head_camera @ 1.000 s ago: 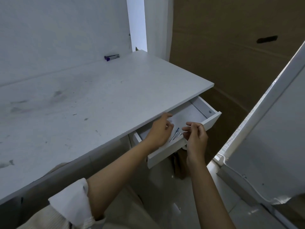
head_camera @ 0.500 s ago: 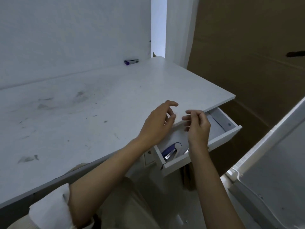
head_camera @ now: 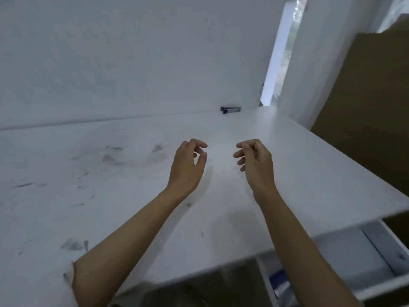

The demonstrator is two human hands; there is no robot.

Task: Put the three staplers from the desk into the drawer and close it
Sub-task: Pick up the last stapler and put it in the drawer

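Observation:
A small purple and silver stapler (head_camera: 230, 109) lies at the far edge of the white desk (head_camera: 110, 196), against the wall. My left hand (head_camera: 188, 165) and my right hand (head_camera: 254, 162) hover over the middle of the desk, side by side, fingers loosely curled and holding nothing. The white drawer (head_camera: 380, 242) stands pulled out under the desk's right front edge. A blue stapler (head_camera: 279, 279) shows inside it at its near left end, partly hidden by my right forearm.
A white wall rises behind the desk. A brown cardboard panel (head_camera: 365, 129) stands to the right of the desk. A narrow window gap (head_camera: 281, 63) shows at the back right. The desk top carries grey smudges.
Both hands have left the drawer and risen over the desk top, reaching farther forward. The view has tilted up toward the wall and the far stapler.

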